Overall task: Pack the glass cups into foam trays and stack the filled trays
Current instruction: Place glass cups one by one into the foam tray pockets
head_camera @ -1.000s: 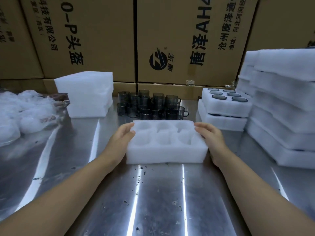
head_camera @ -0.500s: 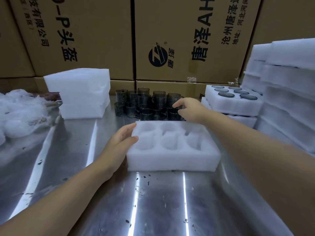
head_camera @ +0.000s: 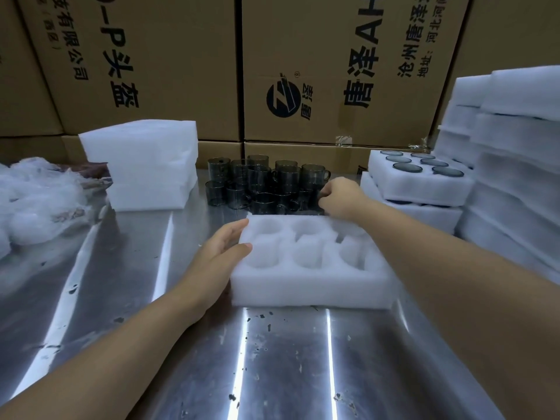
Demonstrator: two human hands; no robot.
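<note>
A white foam tray (head_camera: pixel 306 286) with several empty round pockets lies on the steel table in front of me. My left hand (head_camera: pixel 219 253) rests flat against its left edge, thumb on the rim. Behind the tray stands a cluster of dark glass cups (head_camera: pixel 263 183) with handles, some stacked. My right hand (head_camera: pixel 341 198) reaches over the tray's far right corner, its fingers curled at a cup at the cluster's right end; the grip itself is hidden. A filled tray (head_camera: pixel 421 183) with cup rims showing sits on another tray at the right.
Tall stacks of foam trays (head_camera: pixel 515 165) fill the right side. A block of plain foam sheets (head_camera: pixel 142 165) stands at back left, with crumpled plastic wrap (head_camera: pixel 36 201) further left. Cardboard boxes (head_camera: pixel 333 71) wall off the back. The steel table (head_camera: pixel 272 368) carries dark specks.
My right hand left the tray's right edge and reached forward to the cups behind it. My left hand stayed on the tray's left edge. The camera moved closer.
</note>
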